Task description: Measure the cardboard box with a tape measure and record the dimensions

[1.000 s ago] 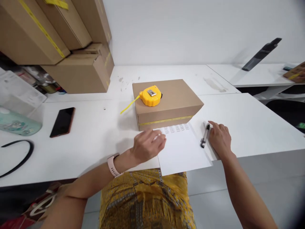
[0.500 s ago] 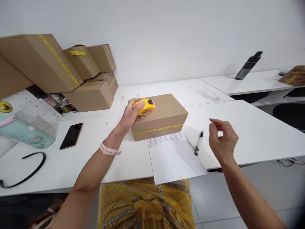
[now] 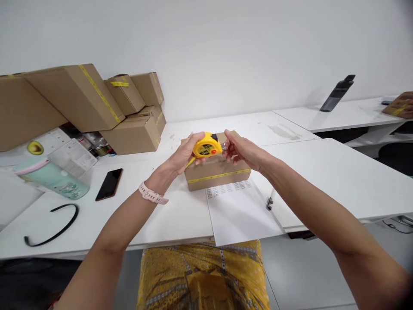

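Left hand: closed around a rounded yellow plastic tape measure with black label and red button; palm side and some fingers hidden behind the case. A yellow strap hangs from the case at its 7 o'clock. Pale pink watch band on the left wrist.

Right hand: at the tape measure's 3 o'clock, fingers curled, thumb raised. Something metallic shows between the case and the fingertips; cannot tell whether they pinch it.

Clock positions below are from the tape measure, 12 toward the wall. The case is held over a closed brown cardboard box banded with yellow tape; hands cover much of its top.

5 o'clock: white paper sheet, rows of print too small to read. 4 o'clock: slim clear-and-black pen, upper part hidden by the right forearm.

8 o'clock: curved thin black band. Between 8 and 9: dark-screened rectangular phone. 9 o'clock: mint-green cylindrical bottle. 10 o'clock: stacked brown cardboard cartons, cut off at the frame's left; small items beneath are jumbled, unidentified.

Between 2 and 3: dark grey translucent bottle.
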Action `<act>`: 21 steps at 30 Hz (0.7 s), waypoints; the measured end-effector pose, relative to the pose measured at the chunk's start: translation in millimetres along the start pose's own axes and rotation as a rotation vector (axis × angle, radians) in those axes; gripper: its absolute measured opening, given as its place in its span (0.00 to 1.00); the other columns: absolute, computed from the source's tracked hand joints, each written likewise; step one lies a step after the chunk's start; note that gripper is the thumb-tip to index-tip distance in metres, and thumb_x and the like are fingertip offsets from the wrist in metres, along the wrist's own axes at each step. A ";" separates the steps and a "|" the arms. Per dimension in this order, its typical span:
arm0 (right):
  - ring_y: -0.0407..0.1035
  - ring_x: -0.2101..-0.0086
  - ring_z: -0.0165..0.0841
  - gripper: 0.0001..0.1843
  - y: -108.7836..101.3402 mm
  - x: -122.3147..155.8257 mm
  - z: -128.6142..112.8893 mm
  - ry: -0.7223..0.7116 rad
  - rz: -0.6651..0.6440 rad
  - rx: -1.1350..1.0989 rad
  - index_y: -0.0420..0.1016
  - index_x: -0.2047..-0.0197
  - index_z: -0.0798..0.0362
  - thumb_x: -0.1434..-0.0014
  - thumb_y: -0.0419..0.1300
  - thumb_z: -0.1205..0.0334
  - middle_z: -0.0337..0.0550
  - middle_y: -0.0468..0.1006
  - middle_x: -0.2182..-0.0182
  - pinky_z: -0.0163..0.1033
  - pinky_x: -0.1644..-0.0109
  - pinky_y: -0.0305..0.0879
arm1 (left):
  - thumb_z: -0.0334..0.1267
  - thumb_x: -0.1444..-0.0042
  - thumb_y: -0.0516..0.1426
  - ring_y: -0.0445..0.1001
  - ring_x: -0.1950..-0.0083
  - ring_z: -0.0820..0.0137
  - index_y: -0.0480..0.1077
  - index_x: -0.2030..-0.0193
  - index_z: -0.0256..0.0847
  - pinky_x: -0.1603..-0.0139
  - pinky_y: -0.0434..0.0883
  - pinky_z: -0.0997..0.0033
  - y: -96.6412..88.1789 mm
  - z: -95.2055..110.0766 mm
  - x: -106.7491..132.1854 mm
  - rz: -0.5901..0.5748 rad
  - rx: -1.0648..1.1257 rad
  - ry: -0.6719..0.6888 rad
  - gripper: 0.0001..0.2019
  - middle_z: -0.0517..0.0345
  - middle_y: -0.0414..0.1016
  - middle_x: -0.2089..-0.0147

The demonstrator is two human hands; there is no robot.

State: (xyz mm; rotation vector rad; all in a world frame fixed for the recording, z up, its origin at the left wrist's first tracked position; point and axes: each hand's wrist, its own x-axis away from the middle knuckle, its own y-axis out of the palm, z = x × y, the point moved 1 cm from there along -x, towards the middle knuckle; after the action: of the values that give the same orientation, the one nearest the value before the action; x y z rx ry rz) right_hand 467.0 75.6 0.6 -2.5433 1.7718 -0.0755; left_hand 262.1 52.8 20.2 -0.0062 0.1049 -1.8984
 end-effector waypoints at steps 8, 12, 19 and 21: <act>0.64 0.70 0.29 0.16 -81.5 -30.0 3.9 -0.017 0.300 -0.058 0.74 0.70 0.52 0.42 0.72 0.51 0.39 0.72 0.72 0.36 0.66 0.63 | 0.57 0.45 0.60 0.71 0.74 0.72 0.75 0.55 0.37 0.81 0.60 0.77 -86.4 -0.9 6.2 0.167 -0.091 -0.036 0.23 0.49 0.81 0.61; 0.64 0.71 0.29 0.16 -109.0 -41.4 38.3 0.099 0.471 0.002 0.73 0.71 0.52 0.39 0.69 0.53 0.39 0.72 0.73 0.38 0.63 0.64 | 0.55 0.48 0.62 0.74 0.73 0.68 0.75 0.58 0.39 0.80 0.64 0.75 -140.4 -17.5 10.9 0.224 -0.142 -0.175 0.21 0.51 0.81 0.65; 0.70 0.63 0.34 0.16 -93.4 -51.7 66.1 0.151 0.425 0.155 0.76 0.67 0.52 0.42 0.70 0.48 0.44 0.80 0.65 0.39 0.59 0.65 | 0.55 0.48 0.61 0.72 0.75 0.69 0.73 0.59 0.38 0.79 0.64 0.74 -149.8 -36.0 10.9 0.204 -0.150 -0.241 0.21 0.50 0.81 0.67; 0.72 0.62 0.36 0.20 -89.7 -53.1 66.7 0.178 0.394 0.186 0.76 0.65 0.52 0.44 0.71 0.43 0.45 0.81 0.61 0.39 0.60 0.66 | 0.56 0.47 0.61 0.70 0.77 0.71 0.73 0.57 0.38 0.80 0.63 0.75 -142.8 -36.7 8.4 0.173 -0.146 -0.232 0.23 0.51 0.81 0.67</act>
State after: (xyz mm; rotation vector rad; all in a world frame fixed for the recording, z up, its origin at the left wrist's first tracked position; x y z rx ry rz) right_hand 536.8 156.9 -61.3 -2.0764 2.1787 -0.4405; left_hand 122.5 93.2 -5.9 -0.3068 0.0823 -1.7010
